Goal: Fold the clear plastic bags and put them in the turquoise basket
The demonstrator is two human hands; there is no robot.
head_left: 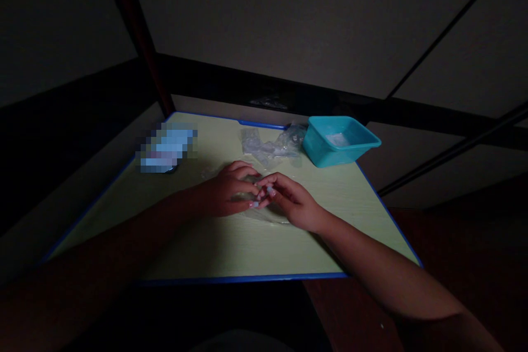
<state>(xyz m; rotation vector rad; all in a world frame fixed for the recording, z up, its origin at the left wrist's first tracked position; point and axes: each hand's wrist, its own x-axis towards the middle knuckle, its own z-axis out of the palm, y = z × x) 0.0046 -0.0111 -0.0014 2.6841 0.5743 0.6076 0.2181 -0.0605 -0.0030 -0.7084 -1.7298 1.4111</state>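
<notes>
Two hands [264, 195] meet near clear bags [270, 148] and teal tub [340, 140].

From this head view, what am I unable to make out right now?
- What the left hand and right hand pinch: tiny, covered by fingertips.
- Blurred patch: pixelated.
- Teal tub contents: pale, dim.
- Clear plastic bags: contents too small.
</notes>
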